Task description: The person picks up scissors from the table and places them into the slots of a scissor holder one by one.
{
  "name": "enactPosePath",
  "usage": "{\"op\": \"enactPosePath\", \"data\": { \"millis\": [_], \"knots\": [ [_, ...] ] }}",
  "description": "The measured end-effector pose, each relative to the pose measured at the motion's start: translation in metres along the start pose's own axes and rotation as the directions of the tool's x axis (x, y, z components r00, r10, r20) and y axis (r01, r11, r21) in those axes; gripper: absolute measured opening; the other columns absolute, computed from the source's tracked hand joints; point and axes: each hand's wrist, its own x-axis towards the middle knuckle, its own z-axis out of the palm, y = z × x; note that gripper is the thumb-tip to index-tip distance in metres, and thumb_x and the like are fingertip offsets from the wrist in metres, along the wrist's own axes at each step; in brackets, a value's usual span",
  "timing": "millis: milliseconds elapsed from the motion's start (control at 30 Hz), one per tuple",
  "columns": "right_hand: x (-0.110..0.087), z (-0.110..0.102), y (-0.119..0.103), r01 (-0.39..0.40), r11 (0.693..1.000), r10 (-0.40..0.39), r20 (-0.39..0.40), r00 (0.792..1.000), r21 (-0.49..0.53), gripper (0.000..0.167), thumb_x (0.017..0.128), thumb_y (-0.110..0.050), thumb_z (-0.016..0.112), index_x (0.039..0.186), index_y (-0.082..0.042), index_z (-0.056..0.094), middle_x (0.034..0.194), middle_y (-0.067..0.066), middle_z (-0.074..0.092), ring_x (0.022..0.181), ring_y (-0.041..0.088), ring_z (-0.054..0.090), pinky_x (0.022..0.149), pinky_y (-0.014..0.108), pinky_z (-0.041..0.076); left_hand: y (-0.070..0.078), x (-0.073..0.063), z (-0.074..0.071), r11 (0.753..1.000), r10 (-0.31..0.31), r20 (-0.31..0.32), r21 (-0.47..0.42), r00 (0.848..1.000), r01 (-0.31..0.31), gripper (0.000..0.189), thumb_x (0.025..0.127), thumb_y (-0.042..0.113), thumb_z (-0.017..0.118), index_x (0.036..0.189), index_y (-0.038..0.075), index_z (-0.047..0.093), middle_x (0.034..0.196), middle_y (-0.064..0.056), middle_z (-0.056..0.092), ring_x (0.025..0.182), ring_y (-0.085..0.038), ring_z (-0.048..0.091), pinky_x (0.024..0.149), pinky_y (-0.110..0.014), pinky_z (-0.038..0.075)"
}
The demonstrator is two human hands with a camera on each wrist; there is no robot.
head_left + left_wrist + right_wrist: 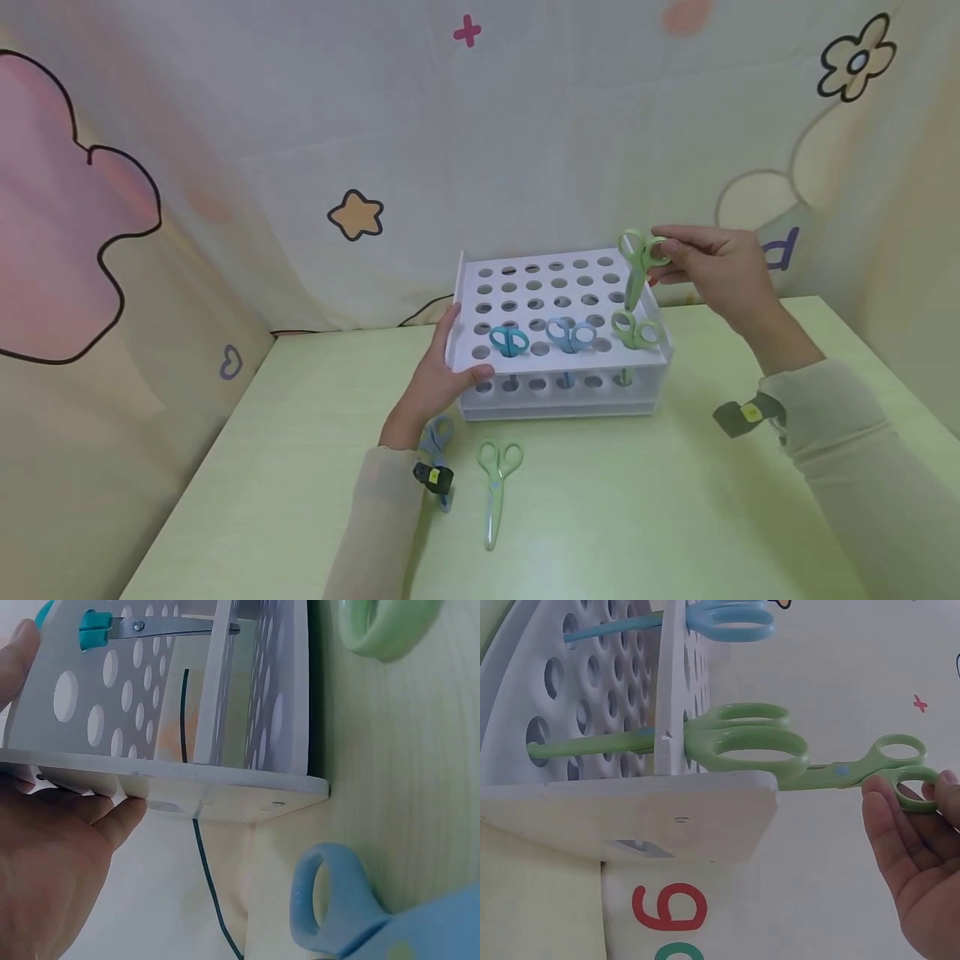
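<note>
A white rack (540,364) with rows of round holes stands at the back of the table. My left hand (437,377) grips its left side, thumb over the front edge. Above the rack's right side, my right hand (716,271) pinches a handle loop of green scissors (636,271), blades pointing down. Teal scissors (510,341), light blue scissors (572,335) and another green pair (635,331) stand blades-down in the rack's front holes. In the right wrist view, the held scissors' tips are hidden behind the rack's side and the green pair.
On the table in front of the rack lie green scissors (494,492) and blue scissors (437,442), the latter partly covered by the left forearm. A dark cable (426,309) runs behind the rack, along a patterned curtain (360,125).
</note>
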Motion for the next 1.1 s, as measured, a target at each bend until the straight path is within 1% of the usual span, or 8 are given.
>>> {"op": "enactPosePath", "data": {
  "millis": [267,400,533,633,767,867,1000,1100],
  "knots": [
    [-0.001,0.002,0.010,-0.030,1.000,0.030,0.030,0.999,-0.005,0.034,0.100,-0.014,0.065,0.128,0.006,0.066,0.092,-0.008,0.075,0.075,0.014,0.074,0.072,0.028,0.057,0.007,-0.002,-0.003,0.995,-0.043,0.020,0.087,0.999,0.041,0.112,0.078,0.044,0.087,0.161,0.043,0.012,0.145,-0.010,0.049,0.117,-0.030,0.053,0.103,-0.054,0.040],
    [-0.001,0.002,0.014,-0.062,0.998,0.063,0.058,0.996,-0.022,0.035,0.101,-0.016,0.064,0.130,0.004,0.066,0.094,-0.006,0.074,0.078,0.014,0.074,0.071,0.028,0.057,0.011,-0.002,-0.005,0.986,-0.043,0.024,0.162,0.999,0.038,0.113,0.078,0.047,0.087,0.162,0.039,0.011,0.140,-0.009,0.054,0.115,-0.029,0.055,0.102,-0.053,0.041],
    [-0.001,0.004,0.016,-0.076,0.996,0.078,0.076,0.994,-0.038,0.035,0.102,-0.015,0.063,0.131,0.005,0.064,0.097,-0.004,0.073,0.079,0.014,0.074,0.072,0.029,0.057,0.016,-0.003,-0.008,0.972,-0.022,0.030,0.234,0.999,0.014,0.115,0.078,0.047,0.087,0.163,0.032,0.011,0.147,-0.007,0.049,0.116,-0.028,0.053,0.104,-0.052,0.040],
    [-0.002,0.005,0.017,-0.075,0.996,0.078,0.084,0.993,-0.039,0.034,0.102,-0.012,0.062,0.132,0.006,0.063,0.100,-0.004,0.073,0.079,0.013,0.073,0.073,0.031,0.057,0.020,-0.003,-0.009,0.958,0.001,0.036,0.287,0.999,-0.011,0.115,0.079,0.045,0.086,0.164,0.027,0.012,0.160,-0.005,0.033,0.124,-0.027,0.047,0.108,-0.051,0.037],
    [-0.003,0.006,0.017,-0.070,0.996,0.075,0.094,0.993,-0.059,0.032,0.103,-0.009,0.060,0.130,0.007,0.063,0.107,0.002,0.072,0.079,0.014,0.073,0.075,0.032,0.057,0.025,-0.004,-0.011,0.921,0.011,0.044,0.388,0.999,-0.027,0.113,0.081,0.049,0.083,0.164,0.024,0.012,0.169,0.002,0.008,0.143,-0.027,0.032,0.112,-0.050,0.032],
    [-0.004,0.006,0.018,-0.070,0.993,0.080,0.104,0.991,-0.097,0.031,0.103,-0.008,0.060,0.129,0.009,0.063,0.112,0.011,0.071,0.079,0.014,0.074,0.075,0.031,0.057,0.030,-0.005,-0.012,0.887,0.012,0.057,0.461,0.998,-0.037,0.113,0.082,0.054,0.080,0.164,0.021,0.011,0.169,0.002,-0.002,0.150,-0.029,0.021,0.112,-0.051,0.031],
    [-0.005,0.006,0.020,-0.075,0.989,0.089,0.111,0.990,-0.127,0.031,0.103,-0.006,0.058,0.130,0.008,0.062,0.116,0.020,0.068,0.079,0.012,0.073,0.075,0.029,0.057,0.036,-0.006,-0.012,0.830,0.022,0.083,0.555,0.996,-0.065,0.110,0.085,0.058,0.075,0.164,0.015,0.011,0.169,-0.001,-0.004,0.150,-0.030,0.021,0.111,-0.049,0.034],
    [-0.006,0.007,0.022,-0.069,0.989,0.084,0.116,0.990,-0.134,0.031,0.103,-0.006,0.058,0.131,0.009,0.061,0.115,0.023,0.068,0.078,0.009,0.073,0.073,0.027,0.057,0.040,-0.009,-0.012,0.772,0.012,0.093,0.632,0.996,-0.068,0.109,0.087,0.061,0.070,0.163,0.012,0.010,0.169,-0.002,-0.003,0.146,-0.030,0.032,0.102,-0.046,0.044]
  ]
}}
